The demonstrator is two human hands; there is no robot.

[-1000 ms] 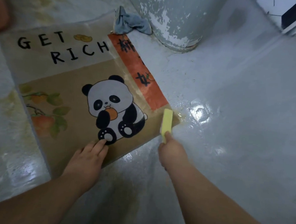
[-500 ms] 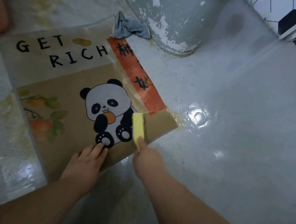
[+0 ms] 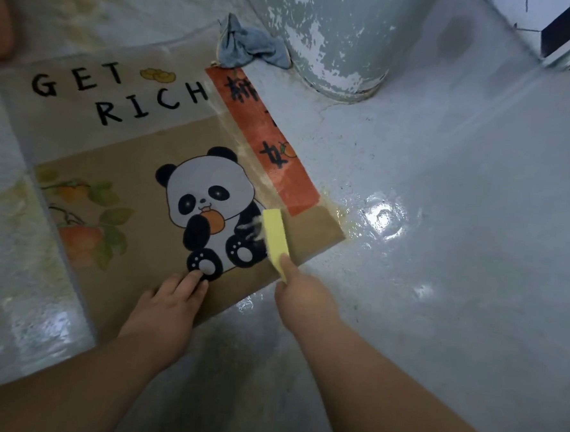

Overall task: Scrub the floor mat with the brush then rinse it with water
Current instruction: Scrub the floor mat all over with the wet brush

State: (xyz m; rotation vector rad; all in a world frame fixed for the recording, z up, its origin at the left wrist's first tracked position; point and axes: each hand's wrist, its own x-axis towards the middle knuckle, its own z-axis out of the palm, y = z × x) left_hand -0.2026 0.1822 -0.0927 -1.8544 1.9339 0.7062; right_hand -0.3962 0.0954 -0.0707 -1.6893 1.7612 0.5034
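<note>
Currently: scrub stage; no rinse water source in view.
floor mat [image 3: 137,160]: flat on wet floor [image 3: 443,225], panda print up.
brush [image 3: 275,238]: yellow, on mat beside panda's foot; whitish blur at its edge, bristles or foam, cannot tell.
right hand [image 3: 305,300]: fingers clenched round brush end.
left hand [image 3: 168,305]: fingers [image 3: 189,281] straight, released, pressing mat near its front edge.
next: probably more strokes over the print, mat pinned against sliding; rinse after.

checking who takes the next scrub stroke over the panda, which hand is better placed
Right. The right hand grips the yellow brush, which sits on the mat beside the panda; the left hand lies flat, pressing the mat's near edge.
</note>
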